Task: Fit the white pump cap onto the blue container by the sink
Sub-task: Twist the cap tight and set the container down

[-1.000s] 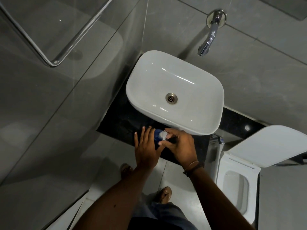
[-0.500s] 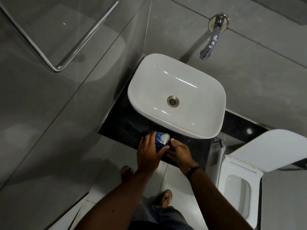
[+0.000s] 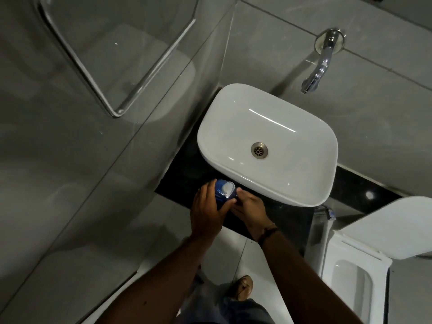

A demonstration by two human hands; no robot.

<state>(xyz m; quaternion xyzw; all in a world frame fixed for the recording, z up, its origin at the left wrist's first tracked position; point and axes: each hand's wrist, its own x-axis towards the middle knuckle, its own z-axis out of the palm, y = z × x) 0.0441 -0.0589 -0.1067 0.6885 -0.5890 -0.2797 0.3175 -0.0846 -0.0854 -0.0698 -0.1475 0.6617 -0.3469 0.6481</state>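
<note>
No text, label, brand, number or sign could be read anywhere in the view. The blue container showed no legible print; its side was mostly hidden by the hands and too small to tell.

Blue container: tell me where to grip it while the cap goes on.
Grip the blue container round its body below the white pump cap, from the left side as the left hand does. That probably leaves the top free for the right hand.

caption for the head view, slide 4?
Both hands steady a blue container with its white pump cap on top, beside the sink.
</note>
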